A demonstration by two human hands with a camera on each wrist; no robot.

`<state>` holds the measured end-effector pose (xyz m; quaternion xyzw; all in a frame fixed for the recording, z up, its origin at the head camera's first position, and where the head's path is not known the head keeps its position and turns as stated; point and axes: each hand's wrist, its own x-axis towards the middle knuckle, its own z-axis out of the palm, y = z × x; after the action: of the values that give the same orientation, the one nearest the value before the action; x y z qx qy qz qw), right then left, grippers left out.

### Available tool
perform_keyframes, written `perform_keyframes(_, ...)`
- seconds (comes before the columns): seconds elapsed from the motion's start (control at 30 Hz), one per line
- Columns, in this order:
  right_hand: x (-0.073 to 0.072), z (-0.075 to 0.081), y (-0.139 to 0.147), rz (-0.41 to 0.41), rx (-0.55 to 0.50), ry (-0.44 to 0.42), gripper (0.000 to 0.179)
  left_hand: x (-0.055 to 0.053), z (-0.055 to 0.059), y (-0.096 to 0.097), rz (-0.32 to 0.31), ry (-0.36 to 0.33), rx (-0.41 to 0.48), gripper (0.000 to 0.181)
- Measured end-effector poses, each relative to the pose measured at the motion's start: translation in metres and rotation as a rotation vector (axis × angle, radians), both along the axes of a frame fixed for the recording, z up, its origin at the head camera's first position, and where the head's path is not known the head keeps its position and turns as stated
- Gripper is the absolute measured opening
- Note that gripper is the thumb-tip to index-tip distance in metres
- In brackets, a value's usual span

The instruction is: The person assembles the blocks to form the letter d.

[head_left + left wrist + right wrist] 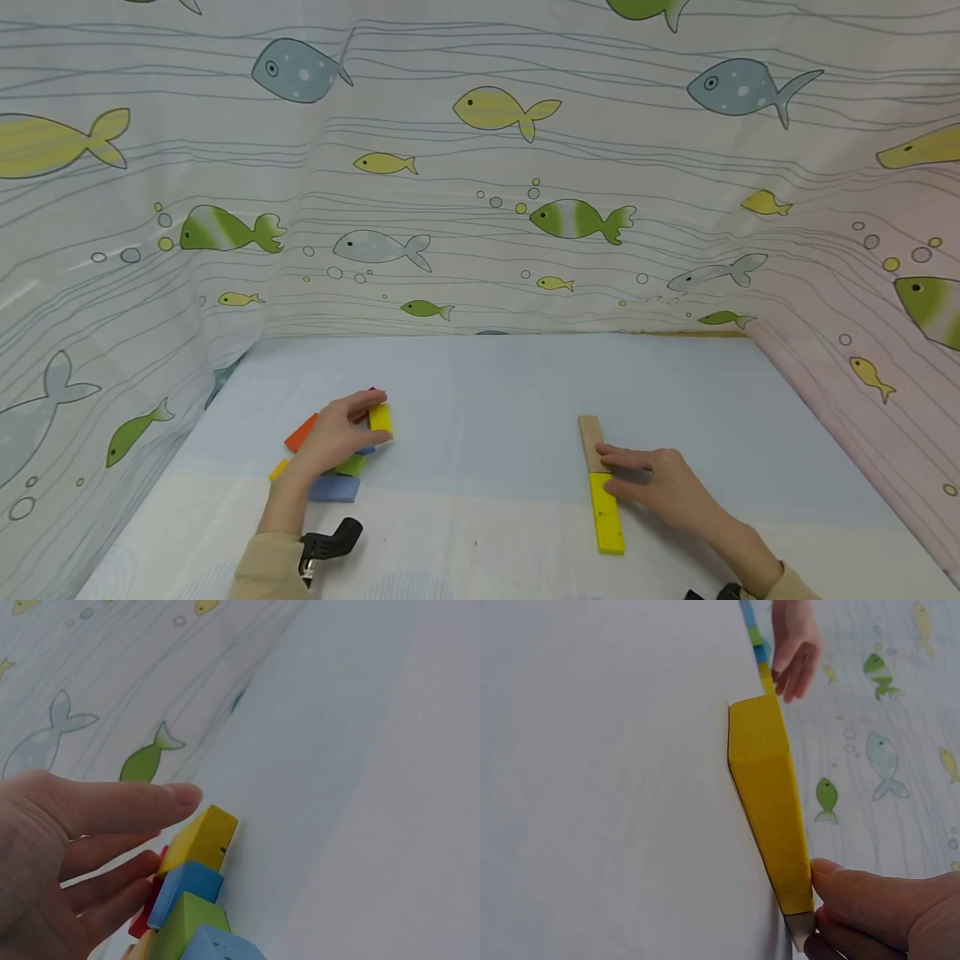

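On the left, several coloured blocks lie in a cluster. My left hand (341,429) reaches over them, its thumb and fingers spread on either side of a yellow block (204,841); firm contact does not show. Beside that block are a blue block (184,889), a green block (191,922) and a partly hidden red block (141,919). On the right, a plain wooden block (590,437) and a long yellow block (607,517) lie end to end. Fingertips of my right hand (667,483) touch their right side near the joint, the thumb against the yellow one.
An orange block (302,432), a light blue block (334,489) and a yellow-orange block (278,469) lie around my left hand. The pale table (480,417) stretches between the hands. A fish-patterned curtain (465,192) surrounds its back and sides.
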<state>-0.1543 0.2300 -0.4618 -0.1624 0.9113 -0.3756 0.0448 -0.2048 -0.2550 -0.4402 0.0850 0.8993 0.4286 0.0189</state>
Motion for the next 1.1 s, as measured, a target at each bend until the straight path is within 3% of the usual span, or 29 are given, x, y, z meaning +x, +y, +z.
perform_keyframes(0.47, -0.001, -0.001, -0.001, -0.015, -0.010, -0.024, 0.042, 0.002, -0.004, -0.013, 0.023, -0.049, -0.037, 0.070)
perform_keyframes(1.1, -0.001, 0.000, 0.000, -0.013, 0.007, -0.023, 0.039, 0.000, -0.009, -0.010, 0.039, -0.020, -0.072, 0.066)
